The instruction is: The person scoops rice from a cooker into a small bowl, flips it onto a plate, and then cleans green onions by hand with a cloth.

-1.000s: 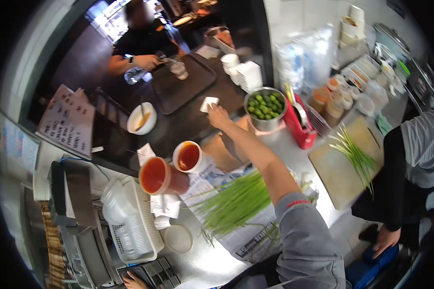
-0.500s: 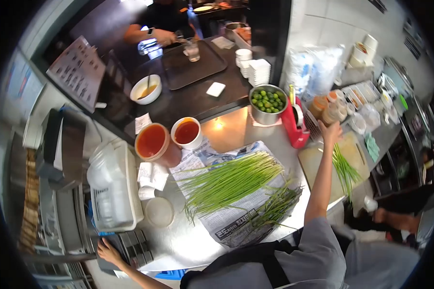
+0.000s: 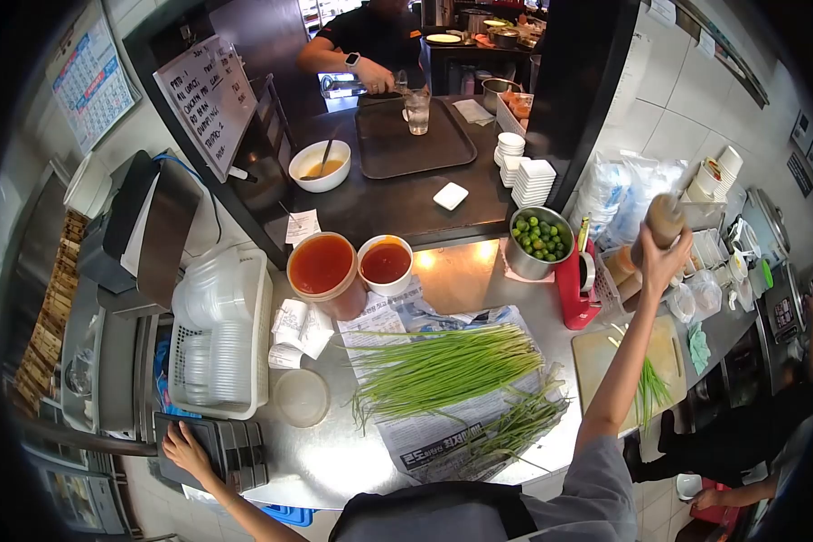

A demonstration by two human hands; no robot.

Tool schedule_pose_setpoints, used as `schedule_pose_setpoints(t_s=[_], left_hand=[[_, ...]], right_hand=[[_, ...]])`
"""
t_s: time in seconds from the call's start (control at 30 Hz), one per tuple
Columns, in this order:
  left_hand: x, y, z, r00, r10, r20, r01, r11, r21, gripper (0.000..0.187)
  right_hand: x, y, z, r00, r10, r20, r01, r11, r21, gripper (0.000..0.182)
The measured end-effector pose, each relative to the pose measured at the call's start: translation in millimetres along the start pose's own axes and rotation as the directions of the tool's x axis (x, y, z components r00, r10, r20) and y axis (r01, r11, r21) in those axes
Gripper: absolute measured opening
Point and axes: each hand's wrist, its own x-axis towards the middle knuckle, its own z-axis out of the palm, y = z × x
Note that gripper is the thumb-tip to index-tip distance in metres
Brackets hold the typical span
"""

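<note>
Bottle [image 3: 665,219] in right hand [image 3: 663,259]
The smooth, rounded bottle lies within the closed grip, one end projecting, near crinkled plastic bags [image 3: 630,190]. The left hand [image 3: 187,450], spread flat, rests on a black box [image 3: 210,435].

A wall of large white tiles [image 3: 685,86] stands right of the thick black frame [image 3: 592,72] around a broad opening with a smooth, dark ledge [image 3: 393,200], before which a shiny stainless-steel bench [image 3: 321,456] reflects warm yellow and white light above a pale tiled floor [image 3: 664,508].
</note>
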Motion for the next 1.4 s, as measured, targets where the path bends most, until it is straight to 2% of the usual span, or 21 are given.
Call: schedule_pose_setpoints(t_s=[0.07, 0.1, 0.13, 0.2, 0.23, 0.27, 0.3, 0.33, 0.37, 0.4, 0.47, 0.57, 0.67, 0.77, 0.8, 0.9, 1.2, 1.4], left_hand=[[0.7, 3.1, -2.6, 0.999, -0.035, 0.017, 0.035, 0.999, 0.023, 0.044], [0.4, 4.0, -3.4, 0.998, -0.054, 0.025, 0.053, 0.998, 0.035, 0.044], [0.3, 3.7, -2.9, 0.998, -0.052, 0.019, 0.051, 0.998, 0.044, 0.045], [0.8, 2.1, -2.3, 0.998, -0.051, 0.028, 0.050, 0.998, 0.039, 0.045], [1.3, 1.9, -2.2, 0.998, -0.050, 0.032, 0.049, 0.998, 0.036, 0.045], [2.0, 2.4, -3.0, 0.998, -0.050, 0.036, 0.049, 0.998, 0.043, 0.045], [2.3, 3.0, -4.3, 0.998, -0.051, 0.040, 0.049, 0.998, 0.050, 0.044], [1.9, 3.9, -4.7, 0.998, -0.054, 0.043, 0.052, 0.997, 0.057, 0.044], [1.2, 4.1, -5.0, 0.998, -0.049, 0.031, 0.047, 0.997, 0.060, 0.044], [0.7, 4.4, -5.6, 0.999, -0.045, 0.018, 0.044, 0.997, 0.064, 0.044], [1.2, 4.4, -6.4, 0.999, -0.043, 0.010, 0.043, 0.997, 0.069, 0.044], [0.4, 6.2, -6.2, 0.999, -0.047, 0.018, 0.045, 0.997, 0.068, 0.044], [-0.4, 6.4, -7.0, 0.999, -0.044, 0.014, 0.043, 0.997, 0.067, 0.044], [-0.8, 7.2, -6.9, 0.999, -0.046, 0.023, 0.045, 0.997, 0.061, 0.044], [-1.0, 7.5, -7.0, 0.998, -0.050, 0.024, 0.049, 0.997, 0.056, 0.043], [-0.9, 11.1, -11.9, 0.998, -0.052, 0.032, 0.050, 0.997, 0.060, 0.043], [-1.6, 7.4, -7.3, 1.000, -0.022, 0.016, 0.020, 0.998, 0.065, 0.043], [-1.3, 8.2, -8.6, 1.000, -0.009, 0.018, 0.009, 0.999, 0.052, 0.044]], right_hand=[[17.6, -45.2, 14.3, 0.993, -0.070, -0.093, 0.089, 0.971, 0.223, 0.062], [23.5, -71.9, 20.6, 0.998, -0.047, -0.047, 0.062, 0.919, 0.389, 0.059], [27.2, -92.2, 28.9, 0.997, -0.071, -0.041, 0.081, 0.918, 0.389, 0.058], [25.3, -120.2, 57.8, 0.990, -0.030, 0.140, -0.050, 0.844, 0.533, 0.057], [21.2, -126.6, 77.4, 0.956, -0.004, 0.294, -0.147, 0.860, 0.489, 0.056], [13.9, -127.6, 103.3, 0.924, -0.066, 0.376, -0.131, 0.870, 0.475, 0.057], [6.0, -129.0, 128.9, 0.870, -0.045, 0.492, -0.123, 0.945, 0.303, 0.062], [-1.6, -137.0, 145.8, 0.788, -0.080, 0.610, -0.108, 0.958, 0.265, 0.067], [-13.3, -142.0, 164.3, 0.705, -0.096, 0.702, -0.024, 0.987, 0.159, 0.071], [-26.1, -146.8, 175.7, 0.629, -0.173, 0.758, 0.087, 0.984, 0.153, 0.072], [-53.4, -143.2, 211.8, 0.463, -0.214, 0.860, 0.293, 0.953, 0.080, 0.071], [-86.2, -147.5, 250.0, 0.340, -0.162, 0.926, 0.520, 0.853, -0.041, 0.067], [-111.4, -149.7, 281.1, 0.298, -0.173, 0.939, 0.773, 0.620, -0.131, 0.048], [-131.2, -151.1, 303.9, 0.357, -0.233, 0.904, 0.831, 0.522, -0.194, 0.030], [-130.8, -157.8, 301.4, 0.301, -0.218, 0.928, 0.879, 0.440, -0.182, 0.027], [-128.7, -168.6, 298.1, 0.244, -0.214, 0.946, 0.931, 0.323, -0.168, 0.027], [-113.9, -187.6, 285.8, 0.180, -0.194, 0.964, 0.942, 0.318, -0.112, 0.026], [-110.1, -191.0, 277.1, 0.226, -0.137, 0.965, 0.886, 0.441, -0.145, 0.026]])
